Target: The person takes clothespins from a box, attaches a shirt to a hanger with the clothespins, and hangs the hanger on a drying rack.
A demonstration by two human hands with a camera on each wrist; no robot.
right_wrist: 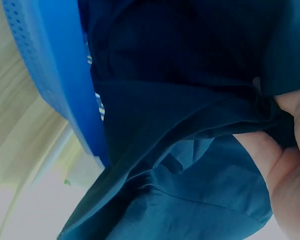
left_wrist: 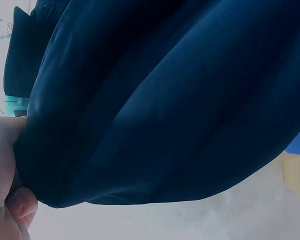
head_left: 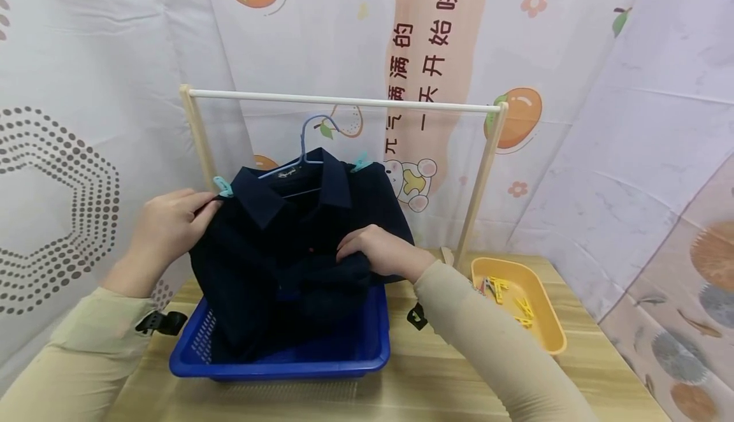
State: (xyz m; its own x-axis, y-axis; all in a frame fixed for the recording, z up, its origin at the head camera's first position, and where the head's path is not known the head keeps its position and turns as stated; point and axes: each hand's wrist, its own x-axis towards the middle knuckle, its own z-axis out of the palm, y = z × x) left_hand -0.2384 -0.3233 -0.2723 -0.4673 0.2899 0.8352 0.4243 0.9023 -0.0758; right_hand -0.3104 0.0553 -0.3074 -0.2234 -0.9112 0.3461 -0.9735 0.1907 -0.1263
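Observation:
A dark navy collared shirt (head_left: 241, 262) is on a light blue hanger (head_left: 303, 138), whose hook stands free below the bar. Teal clothespins sit at both shoulders, one on the left (head_left: 223, 186) and another on the right (head_left: 361, 163). My left hand (head_left: 172, 221) pinches the shirt's left shoulder edge beside the clothespin; in the left wrist view the cloth hangs broadly from those fingers. With my right hand (head_left: 383, 251) I grip a bunched fold of the shirt front, thumb and fingers round the cloth in the right wrist view. Its lower part droops into a blue basket (head_left: 287, 368).
A rack with a white bar (head_left: 344, 101) and wooden posts (head_left: 482, 180) stands behind the basket on the wooden table (head_left: 436, 371). To the right is a yellow tray (head_left: 547, 320) holding several yellow clothespins (head_left: 499, 288). Printed curtains hang behind and at both sides.

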